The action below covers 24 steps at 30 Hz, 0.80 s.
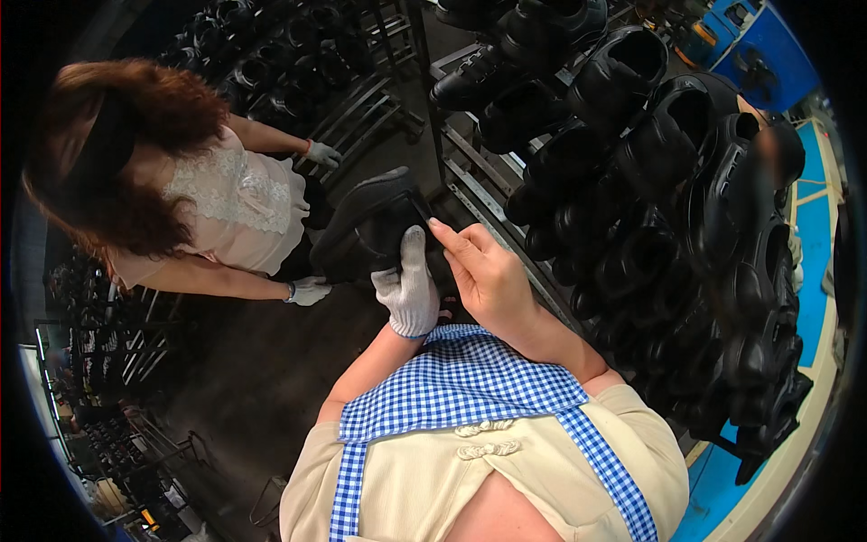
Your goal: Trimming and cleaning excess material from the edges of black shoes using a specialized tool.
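Observation:
A black shoe point(366, 221) is held up in front of me, tilted, with its sole edge toward the upper side. My left hand point(411, 287), in a white knitted glove, is closed on it, the thumb pressed against its dark side. Just right of the shoe is my bare right hand point(492, 275). Its fingers are pinched together with the index fingertip at the shoe's edge. A thin dark strip or tool seems to run from that fingertip along the shoe, but I cannot make out what it is.
Racks of black shoes point(650, 154) stand close on my right, on metal rails point(483, 190). A co-worker point(226, 194) with white gloves stands at the left, between more shoe racks point(280, 72). Blue-topped benching point(817, 172) runs along the far right, below a blue bin point(768, 54).

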Each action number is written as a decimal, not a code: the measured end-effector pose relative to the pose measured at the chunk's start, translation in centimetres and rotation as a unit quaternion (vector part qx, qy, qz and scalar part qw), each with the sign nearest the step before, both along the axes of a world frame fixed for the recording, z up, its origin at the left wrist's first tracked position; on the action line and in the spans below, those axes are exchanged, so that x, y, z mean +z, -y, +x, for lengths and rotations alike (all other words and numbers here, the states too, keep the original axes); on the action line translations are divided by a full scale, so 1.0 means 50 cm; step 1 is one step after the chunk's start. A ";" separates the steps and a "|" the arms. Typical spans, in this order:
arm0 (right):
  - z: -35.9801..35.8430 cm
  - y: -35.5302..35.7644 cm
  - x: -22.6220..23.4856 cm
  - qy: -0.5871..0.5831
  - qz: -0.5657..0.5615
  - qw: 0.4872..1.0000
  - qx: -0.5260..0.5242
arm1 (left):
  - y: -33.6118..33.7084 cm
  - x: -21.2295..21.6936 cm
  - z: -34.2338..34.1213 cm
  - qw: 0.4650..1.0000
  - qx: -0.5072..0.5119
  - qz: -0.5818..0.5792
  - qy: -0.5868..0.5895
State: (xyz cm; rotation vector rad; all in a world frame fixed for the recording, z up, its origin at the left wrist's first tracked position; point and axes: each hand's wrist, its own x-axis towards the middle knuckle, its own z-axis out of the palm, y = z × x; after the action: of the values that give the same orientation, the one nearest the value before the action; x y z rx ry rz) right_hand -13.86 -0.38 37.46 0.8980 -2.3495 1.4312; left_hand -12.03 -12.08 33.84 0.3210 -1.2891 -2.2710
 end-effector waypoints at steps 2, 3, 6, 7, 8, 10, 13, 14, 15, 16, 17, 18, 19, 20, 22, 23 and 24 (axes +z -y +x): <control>-0.003 0.000 -0.001 -0.004 -0.006 1.000 -0.003 | 0.003 -0.009 0.000 1.000 -0.001 -0.008 0.012; -0.005 -0.001 0.000 -0.009 -0.012 1.000 -0.005 | 0.003 -0.012 0.000 1.000 -0.002 -0.017 0.024; -0.004 0.000 0.004 -0.002 -0.005 1.000 -0.002 | -0.003 -0.008 0.003 1.000 0.003 -0.010 -0.005; -0.004 -0.001 0.004 -0.004 -0.004 1.000 -0.003 | -0.007 0.002 0.004 1.000 0.002 -0.009 -0.006; -0.003 -0.001 0.004 -0.006 -0.002 1.000 -0.006 | -0.013 0.020 0.006 0.999 0.020 0.001 0.051; -0.002 0.003 -0.001 -0.012 0.000 1.000 -0.006 | -0.006 0.022 0.012 0.994 0.042 0.012 0.103; -0.021 0.003 -0.007 -0.021 -0.008 0.999 -0.024 | -0.002 0.002 0.004 0.997 -0.002 -0.051 0.062; -0.034 0.004 0.003 -0.026 -0.017 0.998 -0.049 | -0.009 0.002 0.018 0.997 -0.002 -0.049 0.064; -0.053 -0.002 0.014 -0.007 -0.022 0.999 -0.042 | -0.018 0.005 0.033 0.990 -0.024 -0.102 0.090; -0.068 -0.012 0.024 0.013 -0.027 0.999 -0.038 | -0.025 0.013 0.045 0.980 -0.050 -0.154 0.115; -0.084 -0.018 0.021 0.044 -0.084 0.995 -0.022 | -0.025 0.023 0.036 0.985 -0.053 -0.123 0.104; -0.094 -0.027 0.004 0.071 -0.107 0.992 -0.004 | -0.019 0.035 0.028 0.985 -0.060 -0.123 0.103; -0.096 -0.031 -0.004 0.149 -0.126 0.981 0.012 | -0.008 0.049 0.018 0.990 -0.072 -0.084 0.085; -0.093 -0.038 -0.013 0.229 -0.142 0.962 0.028 | 0.000 0.061 0.012 0.993 -0.084 -0.043 0.070; -0.105 -0.049 -0.030 0.282 -0.164 0.944 0.057 | 0.029 0.078 0.003 0.991 -0.108 -0.034 0.070; -0.110 -0.055 -0.039 0.335 -0.185 0.920 0.086 | 0.045 0.083 0.001 0.977 -0.172 -0.065 0.111; -0.111 -0.061 -0.049 0.333 -0.184 0.921 0.088 | 0.055 0.090 0.001 0.955 -0.235 -0.096 0.151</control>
State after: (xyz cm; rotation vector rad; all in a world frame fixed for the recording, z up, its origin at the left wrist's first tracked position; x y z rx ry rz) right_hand -19.39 2.65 35.03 0.5837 -2.3015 2.4679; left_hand -12.00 -14.84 38.33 0.3281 -1.8990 -2.5195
